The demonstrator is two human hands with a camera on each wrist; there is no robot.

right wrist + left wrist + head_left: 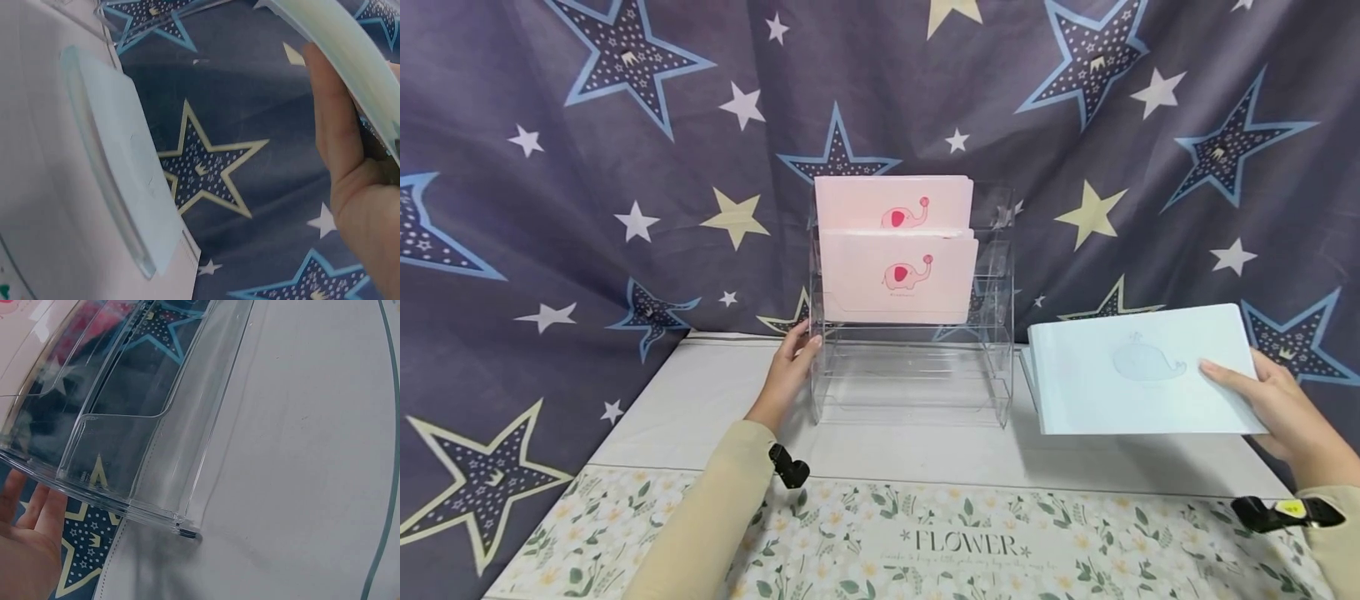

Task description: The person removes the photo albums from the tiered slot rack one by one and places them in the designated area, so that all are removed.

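A clear acrylic tiered rack [913,367] stands at the middle of the table. In its upper tiers sit pink elephant-printed notebooks [898,292], one group behind another. My left hand [792,358] touches the rack's left side; in the left wrist view its fingers [51,512] lie fairly straight against the side panel. Right of the rack, my right hand [1285,400] holds a light blue whale-printed notebook [1097,383], thumb on the front cover and fingers behind. Another light blue notebook stack [125,162] lies on the table, mostly hidden behind the held one in the head view.
The white table [655,400] carries a floral mat [865,533] lettered FLOWER along its front. A dark star-patterned curtain [685,183] hangs close behind the rack. The rack's lower tiers show bare clear plastic.
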